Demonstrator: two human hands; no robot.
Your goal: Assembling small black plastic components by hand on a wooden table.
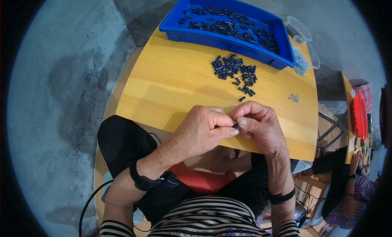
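Over the near edge of the yellow wooden table, my two hands meet. My left hand pinches a small black cylindrical part between thumb and fingertips, and only its end shows. Right beside it, my right hand has its thumb and forefinger pressed together at that part; whatever it grips is hidden by the fingers. Beyond the hands lies a loose pile of small black cylindrical parts, with one single piece closest to me. A few small silvery pieces lie to the right.
A blue tray holding many black parts stands at the table's far edge. Two clear tubs sit at its right, one with silvery pieces. At far right, a co-worker's hands are at another table with a red container.
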